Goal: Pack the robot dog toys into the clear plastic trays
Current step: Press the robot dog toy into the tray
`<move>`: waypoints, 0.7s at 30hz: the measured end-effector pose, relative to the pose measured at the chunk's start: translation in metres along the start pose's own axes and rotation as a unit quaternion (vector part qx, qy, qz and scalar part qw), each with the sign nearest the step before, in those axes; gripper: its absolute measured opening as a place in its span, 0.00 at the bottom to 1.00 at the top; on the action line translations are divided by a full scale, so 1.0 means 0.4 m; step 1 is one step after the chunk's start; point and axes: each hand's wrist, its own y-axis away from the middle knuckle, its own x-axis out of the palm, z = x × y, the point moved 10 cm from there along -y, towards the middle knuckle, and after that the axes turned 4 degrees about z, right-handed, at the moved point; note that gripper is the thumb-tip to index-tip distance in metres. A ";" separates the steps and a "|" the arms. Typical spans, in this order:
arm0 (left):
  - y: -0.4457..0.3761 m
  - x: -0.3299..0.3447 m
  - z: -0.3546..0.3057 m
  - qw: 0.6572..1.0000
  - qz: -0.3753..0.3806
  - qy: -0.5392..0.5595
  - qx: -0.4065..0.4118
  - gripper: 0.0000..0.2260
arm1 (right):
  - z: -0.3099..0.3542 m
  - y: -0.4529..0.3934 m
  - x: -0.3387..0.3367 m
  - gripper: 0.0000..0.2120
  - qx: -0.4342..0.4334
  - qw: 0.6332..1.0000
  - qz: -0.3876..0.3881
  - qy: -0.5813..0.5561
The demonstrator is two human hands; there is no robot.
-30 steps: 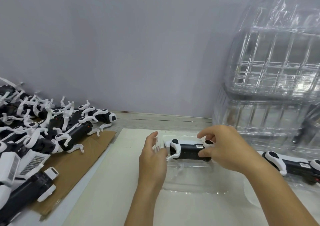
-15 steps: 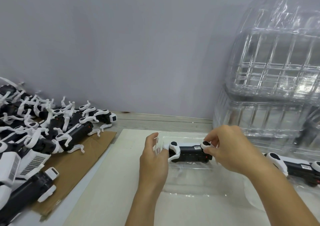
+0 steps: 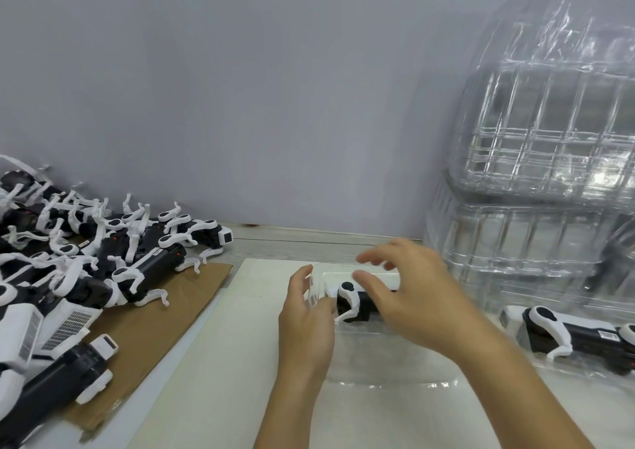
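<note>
Fingers of the left hand (image 3: 305, 325) curled against the head end of a robot dog toy (image 3: 357, 306) lying in a clear tray (image 3: 388, 362) on the desk (image 3: 220, 362). The right hand (image 3: 409, 297) hovered over it, fingers spread and loose, gripping nothing.

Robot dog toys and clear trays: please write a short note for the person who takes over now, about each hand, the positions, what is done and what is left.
Left hand: its grip is on the left end of the clear tray on the white board.
Right hand: open, fingers spread above the toy, holding nothing.
Robot dog toy: lies in the tray's far part.
Done: one packed toy lies at the right, in clear plastic.
Left: many loose toys at the left on cardboard; empty tray stacks at the right.
</note>
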 end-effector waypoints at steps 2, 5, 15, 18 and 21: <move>-0.001 0.002 0.001 1.000 0.002 0.003 -0.004 0.20 | 0.030 0.002 0.034 0.10 -0.012 0.999 0.008 -0.038; -0.002 0.003 0.005 1.000 0.003 0.007 -0.011 0.22 | 0.030 0.008 0.078 0.10 -0.002 0.998 0.039 -0.040; -0.004 0.007 0.006 1.000 0.004 0.000 0.001 0.21 | -0.002 0.004 0.104 0.19 0.076 0.996 0.052 -0.003; -0.005 0.004 0.010 1.000 0.001 -0.006 -0.005 0.21 | 0.012 0.003 0.094 0.12 0.041 0.997 0.063 0.017; -0.004 -0.002 0.009 1.000 -0.005 -0.006 -0.005 0.21 | 0.024 0.003 0.084 0.10 0.011 0.997 0.070 0.040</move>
